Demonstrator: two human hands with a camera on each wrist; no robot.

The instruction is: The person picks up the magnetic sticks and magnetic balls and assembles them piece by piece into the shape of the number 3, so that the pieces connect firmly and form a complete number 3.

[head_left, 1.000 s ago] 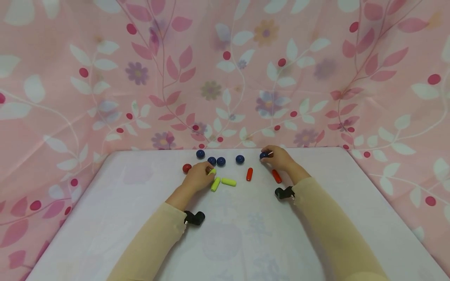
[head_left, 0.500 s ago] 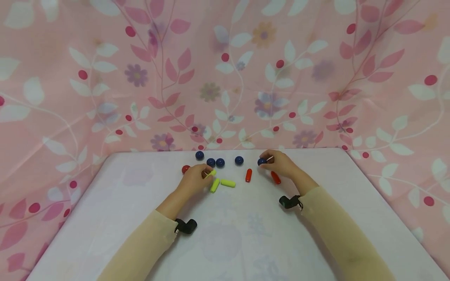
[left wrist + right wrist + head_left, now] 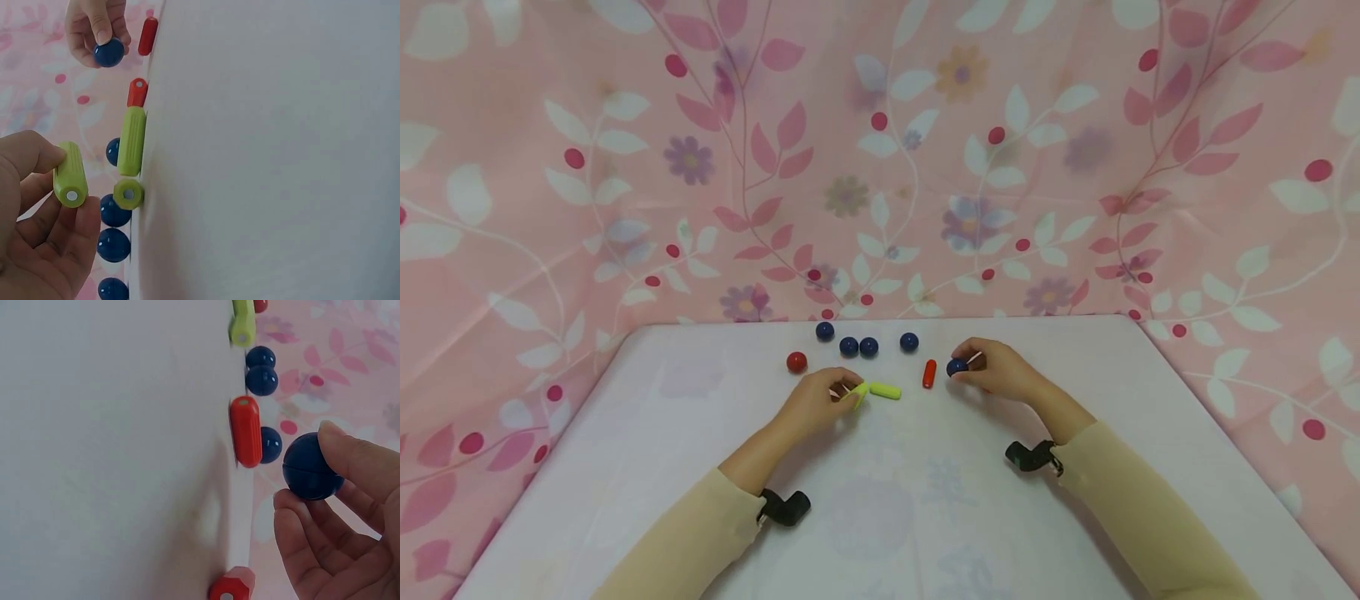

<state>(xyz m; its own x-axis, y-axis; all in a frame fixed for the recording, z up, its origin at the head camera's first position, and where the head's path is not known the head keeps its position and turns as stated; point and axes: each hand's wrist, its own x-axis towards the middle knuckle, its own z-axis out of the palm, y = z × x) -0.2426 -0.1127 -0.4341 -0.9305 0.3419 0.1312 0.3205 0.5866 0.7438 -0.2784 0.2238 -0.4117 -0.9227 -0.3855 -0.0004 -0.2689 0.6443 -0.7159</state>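
My left hand (image 3: 808,404) pinches a ridged yellow-green rod (image 3: 70,175) between thumb and fingers, and a pale round dot shows in its end. Two similar rods lie nearby on the table: one lengthwise (image 3: 131,140), the other end-on (image 3: 128,194) in the left wrist view. Over to the right, my right hand (image 3: 1007,373) grips a glossy dark blue ball (image 3: 309,469) with a thin seam, thumb on top and fingers below. A red rod (image 3: 929,374) lies just left of that ball; another red rod (image 3: 232,586) is hidden behind the right hand in the head view.
Along the back of the white table (image 3: 880,517) sit several blue balls, including one at the left (image 3: 825,332) and one nearer the middle (image 3: 909,342). A red ball (image 3: 797,362) lies beyond the left hand. Pink floral cloth (image 3: 880,167) hangs behind.
Both hands have drawn back toward my body, the left with the yellow-green rod, the right with the blue ball. The red ball is uncovered; the right-hand red rod has become hidden.
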